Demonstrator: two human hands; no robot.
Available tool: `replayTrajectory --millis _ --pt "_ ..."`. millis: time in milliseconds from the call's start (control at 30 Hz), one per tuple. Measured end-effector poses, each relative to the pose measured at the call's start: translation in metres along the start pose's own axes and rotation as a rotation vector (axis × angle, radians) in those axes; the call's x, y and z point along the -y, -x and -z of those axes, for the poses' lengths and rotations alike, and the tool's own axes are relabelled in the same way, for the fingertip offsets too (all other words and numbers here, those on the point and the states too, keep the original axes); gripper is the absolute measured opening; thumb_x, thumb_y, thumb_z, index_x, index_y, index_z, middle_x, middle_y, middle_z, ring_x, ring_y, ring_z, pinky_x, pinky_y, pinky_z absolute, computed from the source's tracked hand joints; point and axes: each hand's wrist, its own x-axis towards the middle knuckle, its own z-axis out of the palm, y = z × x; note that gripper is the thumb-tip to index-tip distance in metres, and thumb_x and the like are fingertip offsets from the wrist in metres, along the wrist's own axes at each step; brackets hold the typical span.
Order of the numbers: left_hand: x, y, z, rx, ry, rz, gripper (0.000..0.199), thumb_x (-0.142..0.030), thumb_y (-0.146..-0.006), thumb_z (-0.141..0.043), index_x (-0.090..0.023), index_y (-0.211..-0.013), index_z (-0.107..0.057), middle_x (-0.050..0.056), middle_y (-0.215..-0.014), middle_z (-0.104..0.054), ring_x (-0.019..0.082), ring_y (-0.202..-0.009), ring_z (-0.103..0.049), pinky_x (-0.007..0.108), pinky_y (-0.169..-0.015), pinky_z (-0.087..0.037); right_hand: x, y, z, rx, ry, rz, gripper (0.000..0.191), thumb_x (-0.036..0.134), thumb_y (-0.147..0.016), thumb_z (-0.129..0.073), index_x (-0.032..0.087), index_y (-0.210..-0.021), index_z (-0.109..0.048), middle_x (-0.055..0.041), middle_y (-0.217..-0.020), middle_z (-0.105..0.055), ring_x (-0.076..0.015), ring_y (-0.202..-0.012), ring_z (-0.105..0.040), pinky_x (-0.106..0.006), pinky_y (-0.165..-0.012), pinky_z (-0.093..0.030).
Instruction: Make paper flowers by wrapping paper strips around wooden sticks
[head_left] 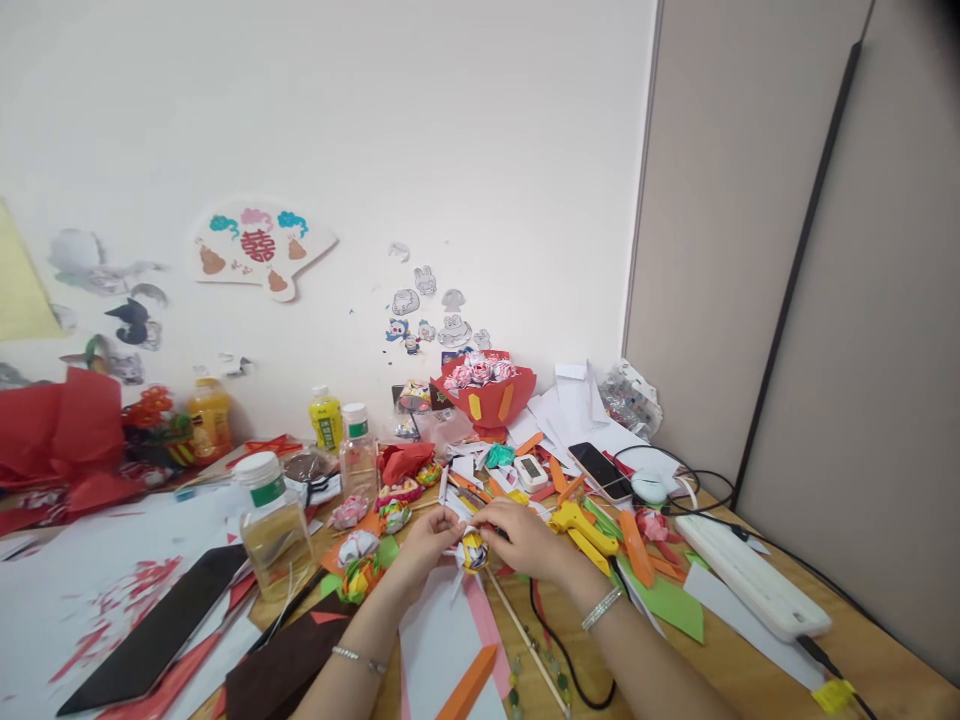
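Between the two hands, near the front middle of the table (889, 655), a yellow-and-white paper flower (474, 553) was held just above the surface. Its patterned body sat below the fingertips, to the right of the left hand (433, 540) and to the left of the right hand (521, 538). Left hand: fingers bent inward, pinching the flower's upper edge. Right hand: thumb and forefinger closed on the same edge from the opposite side; the exact contact was partly hidden by the fingers.

A thin wooden stick (525, 640) ran from just beneath the flower toward the near edge; whether it was joined to the flower could not be told. Below the hands lay a white sheet (439, 640) on pink paper, with an orange strip (469, 685) across its near part.

To the right of the right hand: a yellow glue gun (581, 530), then a white power strip (754, 575). Left of the left hand: a multicoloured paper flower (361, 577) and a clear jar (277, 540) with a white lid. Farther back, near the wall, stood a red paper bouquet (487, 400); a phone (600, 470) lay to its right, nearer the hands.
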Motion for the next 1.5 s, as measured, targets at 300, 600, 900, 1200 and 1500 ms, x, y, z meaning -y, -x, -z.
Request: replayTrajectory --millis 300,600,900,1200,1500 --pt "0.006 -0.005 0.002 -0.067 -0.005 -0.015 0.04 -0.048 -0.051 -0.071 -0.018 -0.063 -0.048 -0.007 -0.056 -0.048 0.008 -0.05 -0.046 0.019 -0.048 -0.035 -0.017 -0.002 -0.012 0.018 -0.04 0.16 0.044 -0.006 -0.07 -0.038 0.02 -0.095 -0.065 -0.003 -0.096 -0.065 -0.0152 -0.091 -0.053 -0.029 -0.081 -0.041" --pt "-0.003 0.001 0.0 -0.052 -0.055 -0.009 0.042 -0.05 -0.051 -0.072 -0.018 -0.061 -0.047 -0.009 -0.051 -0.044 0.006 -0.047 -0.041 0.016 -0.045 -0.032 -0.013 0.0 -0.009 -0.024 -0.098 0.08 0.051 -0.005 -0.064 -0.035 0.023 -0.094 -0.067 -0.0019 -0.089 -0.064 -0.0154 -0.089 -0.052 -0.029 -0.079 -0.042" --pt "-0.003 -0.003 0.002 -0.057 0.029 -0.113 0.042 -0.053 -0.057 -0.069 -0.019 -0.069 -0.047 -0.007 -0.059 -0.048 0.007 -0.053 -0.046 0.018 -0.049 -0.037 -0.018 -0.006 -0.007 -0.333 -0.401 -0.201 0.024 0.012 -0.076 -0.044 0.019 -0.09 -0.061 -0.0036 -0.093 -0.062 -0.0167 -0.09 -0.055 -0.03 -0.082 -0.042" --pt "-0.002 -0.002 -0.004 -0.004 0.075 -0.162 0.04 -0.053 -0.06 -0.068 -0.018 -0.072 -0.052 -0.006 -0.061 -0.051 0.006 -0.053 -0.045 0.017 -0.051 -0.035 -0.032 -0.005 -0.019 -0.194 -0.705 -0.368 0.025 0.037 -0.07 -0.063 0.015 -0.082 -0.059 -0.0026 -0.079 -0.063 -0.0174 -0.076 -0.059 -0.029 -0.071 -0.046" --pt "0.003 -0.005 -0.002 0.039 -0.094 -0.258 0.037 -0.042 -0.065 -0.068 -0.019 -0.093 -0.061 0.002 -0.082 -0.062 0.014 -0.07 -0.055 0.023 -0.062 -0.043 -0.024 -0.005 -0.018 -0.252 -0.506 -0.373 0.01 0.023 -0.07 -0.063 0.016 -0.077 -0.062 -0.0019 -0.076 -0.064 -0.0172 -0.075 -0.059 -0.028 -0.07 -0.045"
